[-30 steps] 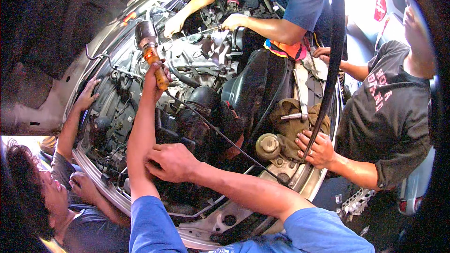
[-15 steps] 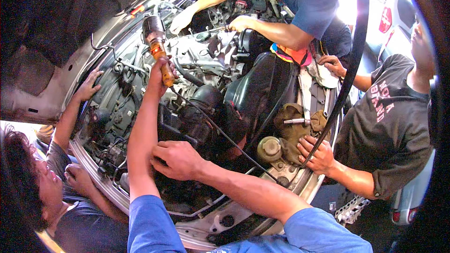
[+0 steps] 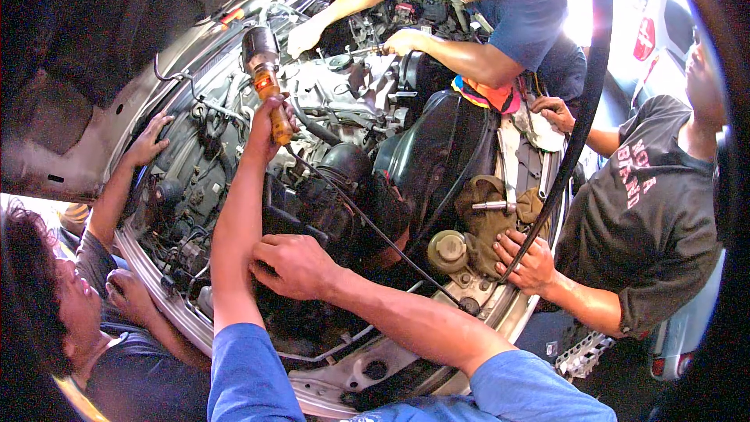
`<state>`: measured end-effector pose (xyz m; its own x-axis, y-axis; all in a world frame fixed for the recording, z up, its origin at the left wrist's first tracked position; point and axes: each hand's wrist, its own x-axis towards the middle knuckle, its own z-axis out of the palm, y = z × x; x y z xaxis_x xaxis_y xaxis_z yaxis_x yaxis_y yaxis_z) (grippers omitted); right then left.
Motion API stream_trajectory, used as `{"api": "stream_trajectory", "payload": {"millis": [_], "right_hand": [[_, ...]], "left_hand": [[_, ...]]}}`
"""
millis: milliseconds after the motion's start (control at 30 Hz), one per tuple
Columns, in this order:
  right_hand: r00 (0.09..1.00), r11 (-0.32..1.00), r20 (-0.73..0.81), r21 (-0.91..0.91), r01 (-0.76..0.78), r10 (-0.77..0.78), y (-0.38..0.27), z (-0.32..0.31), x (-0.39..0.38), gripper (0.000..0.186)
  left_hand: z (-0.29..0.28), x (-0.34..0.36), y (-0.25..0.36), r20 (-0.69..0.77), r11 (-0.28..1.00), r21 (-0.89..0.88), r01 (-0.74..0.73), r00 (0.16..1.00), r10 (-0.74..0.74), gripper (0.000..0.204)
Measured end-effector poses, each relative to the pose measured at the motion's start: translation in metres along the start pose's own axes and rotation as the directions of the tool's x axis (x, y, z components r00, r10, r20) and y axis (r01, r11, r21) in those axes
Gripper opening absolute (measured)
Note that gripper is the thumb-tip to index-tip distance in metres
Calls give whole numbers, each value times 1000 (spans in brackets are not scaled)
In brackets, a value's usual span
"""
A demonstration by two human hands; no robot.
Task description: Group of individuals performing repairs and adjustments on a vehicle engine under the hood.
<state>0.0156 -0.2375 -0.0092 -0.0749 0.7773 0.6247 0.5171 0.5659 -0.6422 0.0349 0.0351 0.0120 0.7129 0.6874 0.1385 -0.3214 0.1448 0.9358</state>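
In the engine bay (image 3: 336, 82), my left hand (image 3: 272, 125) is wrapped round the orange handle of a corded work light (image 3: 260, 55). The lamp's dark, wide head points up and away from me. From the handle's lower end a thin black cord (image 3: 367, 219) runs down to the right over the engine parts. My right hand (image 3: 293, 266) rests beside my left forearm, its knuckles up and fingers curled in, the fingertips at or touching that forearm. Nothing shows in its fingers.
A raised hood (image 3: 70, 94) fills the upper left. A person (image 3: 500, 16) reaches in from the far side; another (image 3: 641, 211) has hands on the right edge, near a brown cloth (image 3: 486, 195) and a metal socket tool (image 3: 492, 205). A third person (image 3: 70, 297) leans in at left. A thick black strap-like band (image 3: 598, 70) hangs at right.
The view has shifted very slightly. Both my hands keep their places, the left on the work light and the right by my forearm.
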Motion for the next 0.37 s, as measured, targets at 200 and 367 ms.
{"api": "stream_trajectory", "payload": {"millis": [200,367], "right_hand": [[1000,1000,3,9,-6,6,-1,-1,1,18],[1000,1000,1,6,-3,3,-1,0,1,18]], "left_hand": [[-3,3,-1,-3,1000,-21,11,1000,-11,38],[-9,5,-3,34,999,-39,8,999,-6,40]]}}
